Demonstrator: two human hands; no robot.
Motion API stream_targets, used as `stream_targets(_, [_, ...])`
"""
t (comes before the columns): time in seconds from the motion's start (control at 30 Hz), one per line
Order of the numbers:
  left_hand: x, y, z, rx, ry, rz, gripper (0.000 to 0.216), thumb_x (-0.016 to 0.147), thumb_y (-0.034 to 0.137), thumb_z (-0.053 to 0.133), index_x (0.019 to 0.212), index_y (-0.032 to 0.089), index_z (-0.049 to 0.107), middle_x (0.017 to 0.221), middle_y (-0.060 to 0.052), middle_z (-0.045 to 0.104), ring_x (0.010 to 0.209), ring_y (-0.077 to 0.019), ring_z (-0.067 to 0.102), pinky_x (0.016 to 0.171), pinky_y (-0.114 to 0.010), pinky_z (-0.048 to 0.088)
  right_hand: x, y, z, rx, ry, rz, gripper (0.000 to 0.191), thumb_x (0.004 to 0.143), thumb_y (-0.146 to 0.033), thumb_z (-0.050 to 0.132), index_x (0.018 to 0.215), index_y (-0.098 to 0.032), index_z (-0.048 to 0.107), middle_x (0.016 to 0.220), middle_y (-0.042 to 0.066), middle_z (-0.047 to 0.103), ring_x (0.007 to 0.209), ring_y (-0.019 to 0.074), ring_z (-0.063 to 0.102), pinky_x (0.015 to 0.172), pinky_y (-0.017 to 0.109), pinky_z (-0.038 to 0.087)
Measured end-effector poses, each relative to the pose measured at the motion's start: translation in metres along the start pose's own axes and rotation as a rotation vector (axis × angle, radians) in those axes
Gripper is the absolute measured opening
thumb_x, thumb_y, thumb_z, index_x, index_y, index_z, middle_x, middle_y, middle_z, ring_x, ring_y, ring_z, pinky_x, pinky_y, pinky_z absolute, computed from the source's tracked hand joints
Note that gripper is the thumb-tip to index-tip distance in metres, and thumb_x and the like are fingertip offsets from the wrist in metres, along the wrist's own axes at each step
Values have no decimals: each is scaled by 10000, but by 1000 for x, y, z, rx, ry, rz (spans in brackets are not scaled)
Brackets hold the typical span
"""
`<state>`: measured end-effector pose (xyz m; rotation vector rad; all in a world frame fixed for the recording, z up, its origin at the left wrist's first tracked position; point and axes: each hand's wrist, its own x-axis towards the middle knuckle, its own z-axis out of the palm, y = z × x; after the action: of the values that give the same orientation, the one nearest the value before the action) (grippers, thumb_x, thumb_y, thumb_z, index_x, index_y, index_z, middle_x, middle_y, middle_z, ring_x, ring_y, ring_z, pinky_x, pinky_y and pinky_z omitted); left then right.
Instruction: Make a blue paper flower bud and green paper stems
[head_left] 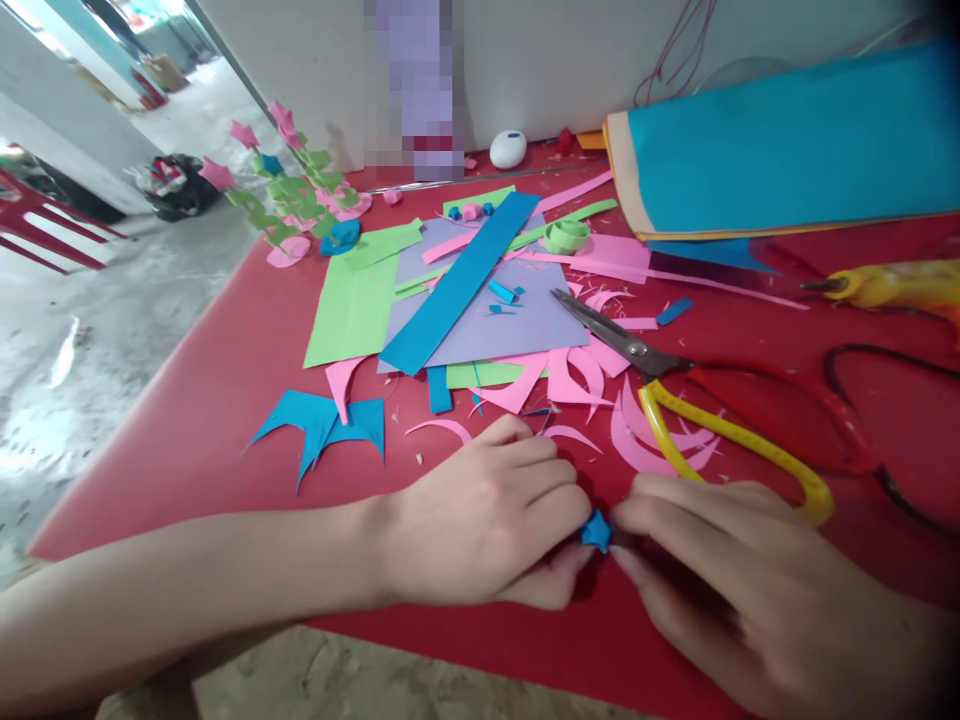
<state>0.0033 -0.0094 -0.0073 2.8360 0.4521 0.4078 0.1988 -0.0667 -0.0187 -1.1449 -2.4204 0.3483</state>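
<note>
Between my two hands, over the front part of the red table, is a small blue folded paper star [597, 531]. My left hand [495, 520] pinches it from the left, its fingers curled with thumb below. From the right, my right hand [720, 570] has thumb and forefinger at the star's edge, the other fingers bent in. Just beyond my right hand lie the scissors [637, 348], blades apart, with one red and one yellow handle. Pink paper scraps [517, 385] and a cut blue piece [345, 418] lie beyond my left hand.
On the red table [187, 430] sit a blue paper strip [461, 285], purple and green sheets, and a green coil [567, 236]. Paper flowers [289, 190] stand at the back left. At right are a blue paper stack [787, 150] and a yellow glue gun [892, 283] with its dark cord.
</note>
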Motion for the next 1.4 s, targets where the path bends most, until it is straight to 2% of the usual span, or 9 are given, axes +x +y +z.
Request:
stream_targets(0.13, [0,0,0,-12,-27,0,166,800,147,394,673,148,503,620,-16,534,616,-151,442,627,-307,314,2,1,1,-13,-15,-94,224,903,-170,323,871,-174,545,746,34,642,639,171,590,505,303,379])
stream_targets(0.3, [-1,0,1,-18,-23,-9,206,793,158,390,718,116,577,631,-29,553,621,-158,440,632,-323,315,2,3,3,-81,-6,-246,361,903,-71,235,800,-191,560,737,21,667,639,166,576,495,327,332])
stream_targets(0.47, [-2,-1,1,18,8,-39,238,826,177,405,659,116,563,603,-19,533,603,-148,407,630,-321,323,-3,5,4,-69,-20,-163,263,890,-112,322,871,-170,578,766,43,655,700,176,586,524,306,372])
stream_targets(0.67, [-2,0,-1,33,11,16,271,837,164,411,586,144,511,587,-10,514,601,-142,378,605,-300,311,-6,2,6,-49,19,-117,244,862,-92,364,853,-172,594,744,43,649,667,169,579,544,296,392])
stream_targets(0.83, [-3,-1,1,-40,64,40,222,757,106,451,541,154,464,525,24,464,566,-120,323,599,-282,308,-8,-3,9,-14,52,-103,275,877,-96,334,849,-175,596,755,52,652,710,178,585,537,298,385])
stream_targets(1.1, [-1,-4,3,-132,29,38,189,704,61,456,540,154,441,526,38,469,571,-105,328,641,-273,335,-5,-6,11,-29,55,-86,378,926,-150,247,841,-181,615,741,54,666,659,163,596,492,285,392])
stream_targets(1.4, [-1,-4,3,-173,-17,37,201,714,40,469,558,162,438,564,23,523,593,-110,386,656,-263,340,1,-6,8,-4,14,-94,442,943,-171,190,797,-180,607,716,56,673,582,139,597,462,263,400])
